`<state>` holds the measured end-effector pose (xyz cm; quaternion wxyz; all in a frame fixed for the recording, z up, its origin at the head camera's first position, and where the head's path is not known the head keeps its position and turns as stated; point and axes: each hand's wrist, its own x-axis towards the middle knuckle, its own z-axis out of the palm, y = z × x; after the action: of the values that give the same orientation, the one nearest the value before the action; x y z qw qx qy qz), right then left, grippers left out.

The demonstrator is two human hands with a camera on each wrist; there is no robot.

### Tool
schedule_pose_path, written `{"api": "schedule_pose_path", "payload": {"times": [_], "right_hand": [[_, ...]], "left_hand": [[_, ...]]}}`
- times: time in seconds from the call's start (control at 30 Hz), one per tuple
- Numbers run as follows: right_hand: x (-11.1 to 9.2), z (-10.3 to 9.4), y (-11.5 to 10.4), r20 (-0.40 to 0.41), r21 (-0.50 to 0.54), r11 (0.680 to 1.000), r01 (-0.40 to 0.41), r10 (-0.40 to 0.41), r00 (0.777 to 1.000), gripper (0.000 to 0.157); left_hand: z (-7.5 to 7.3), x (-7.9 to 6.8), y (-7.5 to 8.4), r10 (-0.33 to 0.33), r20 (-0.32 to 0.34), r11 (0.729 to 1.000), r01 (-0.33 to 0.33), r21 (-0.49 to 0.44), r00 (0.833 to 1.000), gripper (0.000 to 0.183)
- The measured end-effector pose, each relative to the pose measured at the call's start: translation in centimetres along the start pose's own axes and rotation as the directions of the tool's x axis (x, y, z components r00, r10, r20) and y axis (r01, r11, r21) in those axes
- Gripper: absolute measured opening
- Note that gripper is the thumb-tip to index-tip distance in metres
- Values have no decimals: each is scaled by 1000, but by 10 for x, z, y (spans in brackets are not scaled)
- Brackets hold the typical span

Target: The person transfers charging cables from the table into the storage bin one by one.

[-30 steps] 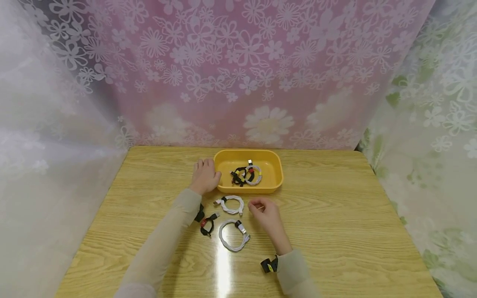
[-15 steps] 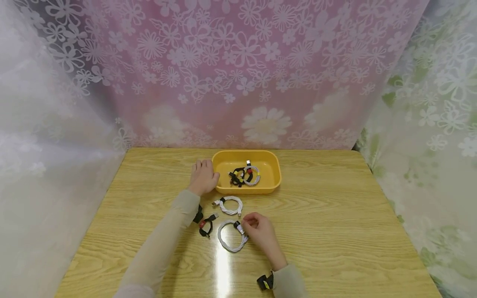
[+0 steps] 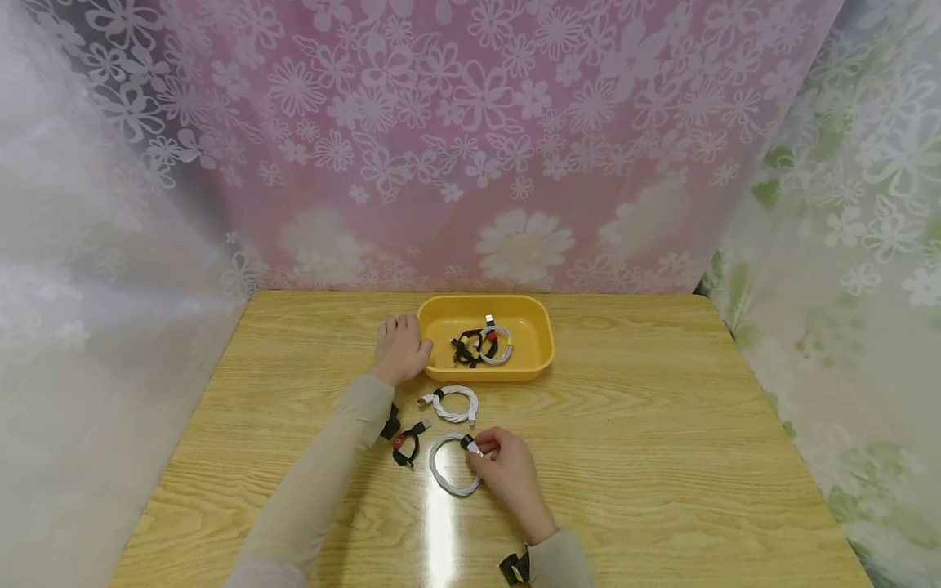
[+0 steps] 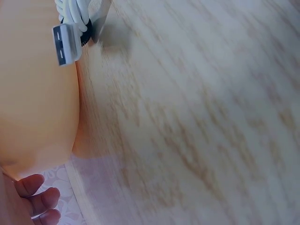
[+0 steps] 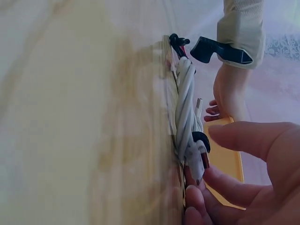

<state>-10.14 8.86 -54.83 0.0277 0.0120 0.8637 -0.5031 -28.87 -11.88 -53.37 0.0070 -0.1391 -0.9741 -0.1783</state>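
Observation:
My left hand (image 3: pixel 400 351) holds the left side of a yellow plastic tray (image 3: pixel 546 347), its thumb at the rim; in the left wrist view several fingertips (image 4: pixel 44 201) curl beside the tray wall. My right hand (image 3: pixel 509 474) is at a coiled grey-white USB cable (image 3: pixel 441 478). In the right wrist view its thumb and fingers close around the cable's connectors (image 5: pixel 197 161), near a black strap (image 5: pixel 201 139); the cable lies on the table. A coiled white USB cable (image 3: pixel 459 404) lies between it and the tray. Left of these sits a small black cable (image 3: pixel 407 449) with a red tie.
Inside the tray lie black cables (image 3: pixel 468 347) and a pale coiled cable (image 3: pixel 507 347). The wooden table (image 3: pixel 647 408) ends at a floral curtain (image 3: pixel 525 163) behind. More patterned curtains hang at both sides.
My right hand has moved down and left, from beside the white cable to the connectors of the grey-white one. My left hand stays at the tray.

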Motion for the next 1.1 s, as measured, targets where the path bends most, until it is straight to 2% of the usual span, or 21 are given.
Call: {"api": "schedule_pose_path", "payload": {"times": [0.23, 0.33, 1.1], "right_hand": [[-2, 4, -1, -38, -100, 995, 16, -20, 999, 18], [-1, 5, 1, -51, -108, 994, 15, -21, 998, 15], [0, 4, 11, -43, 5, 1000, 16, -16, 999, 10]], "left_hand": [[2, -1, -1, 7, -12, 1000, -7, 0, 1000, 20], [1, -1, 0, 6, -14, 1000, -6, 0, 1000, 22], [-2, 1, 0, -7, 11, 1000, 7, 14, 1000, 25]]}}
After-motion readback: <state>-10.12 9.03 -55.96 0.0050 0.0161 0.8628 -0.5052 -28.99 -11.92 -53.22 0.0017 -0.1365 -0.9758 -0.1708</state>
